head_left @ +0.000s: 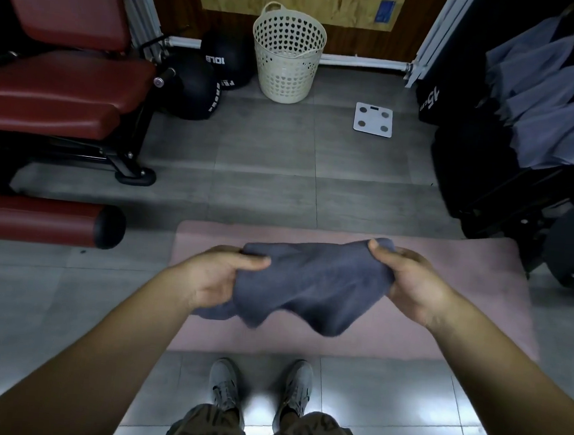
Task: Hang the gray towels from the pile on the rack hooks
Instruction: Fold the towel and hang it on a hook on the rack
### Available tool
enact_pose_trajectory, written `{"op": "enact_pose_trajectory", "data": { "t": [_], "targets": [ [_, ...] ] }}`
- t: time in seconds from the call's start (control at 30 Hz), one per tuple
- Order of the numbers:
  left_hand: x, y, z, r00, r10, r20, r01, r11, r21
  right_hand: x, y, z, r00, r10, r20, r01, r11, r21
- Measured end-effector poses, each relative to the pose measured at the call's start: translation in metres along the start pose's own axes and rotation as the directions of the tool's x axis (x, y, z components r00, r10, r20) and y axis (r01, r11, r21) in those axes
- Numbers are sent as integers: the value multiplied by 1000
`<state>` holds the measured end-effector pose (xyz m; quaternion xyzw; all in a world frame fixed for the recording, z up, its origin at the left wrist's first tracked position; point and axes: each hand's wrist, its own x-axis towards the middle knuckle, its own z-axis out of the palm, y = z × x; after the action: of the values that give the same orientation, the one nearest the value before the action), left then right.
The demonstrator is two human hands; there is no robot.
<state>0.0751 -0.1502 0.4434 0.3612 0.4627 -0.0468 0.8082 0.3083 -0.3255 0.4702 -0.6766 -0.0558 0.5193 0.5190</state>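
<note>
A gray towel hangs crumpled between both hands above a pink mat. My left hand grips its left edge, thumb on top. My right hand pinches the upper right corner, thumb over the cloth. Several gray towels hang in a row on the dark rack at the far right; the hooks themselves are barely visible. No towel pile shows in this view.
A cream laundry basket stands by the back wall. Black medicine balls lie beside a red padded bench on the left. A white scale lies on the grey floor.
</note>
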Motion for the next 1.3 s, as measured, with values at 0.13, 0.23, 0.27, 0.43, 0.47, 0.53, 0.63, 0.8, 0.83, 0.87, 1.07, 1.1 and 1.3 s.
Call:
{"op": "enact_pose_trajectory", "data": {
  "t": [0.13,0.23,0.27,0.43,0.47,0.53,0.63,0.8,0.83,0.87,1.07,1.1,1.3],
  "targets": [
    [23,-5,-2,943,163,-291,-46,928,369,8,11,1,971,-33,-236,-33,963,-268],
    [27,1,7,862,341,-374,-76,818,570,11,21,4,931,-167,-326,75,958,-276],
    [25,4,10,852,388,-352,-113,791,601,10,24,3,939,-181,-291,117,967,-225],
    [19,15,7,884,465,-58,-282,626,727,7,25,-7,991,-132,29,134,930,-341],
    [18,15,4,894,448,-13,-290,601,744,6,24,-7,990,-139,39,141,875,-463],
    [17,12,1,897,441,26,-291,545,786,5,24,-5,980,-193,51,170,678,-716],
    [21,11,0,860,506,60,-332,467,819,5,24,-5,961,-276,37,182,523,-833],
    [18,23,-3,781,612,124,-307,204,930,7,21,-11,948,-314,49,190,437,-879],
    [18,27,-3,794,597,114,-294,213,932,8,20,-13,949,-313,47,191,448,-874],
    [19,31,-2,804,585,108,-289,225,931,9,19,-16,948,-314,47,204,489,-848],
    [42,52,20,795,595,117,-434,423,795,7,10,-32,928,-348,-132,258,857,-447],
    [47,56,28,807,583,94,-437,483,758,7,9,-38,926,-347,-153,269,885,-381],
    [81,82,93,853,507,122,-441,576,688,14,-11,-98,901,-370,-225,318,918,-235]
  ]
}}
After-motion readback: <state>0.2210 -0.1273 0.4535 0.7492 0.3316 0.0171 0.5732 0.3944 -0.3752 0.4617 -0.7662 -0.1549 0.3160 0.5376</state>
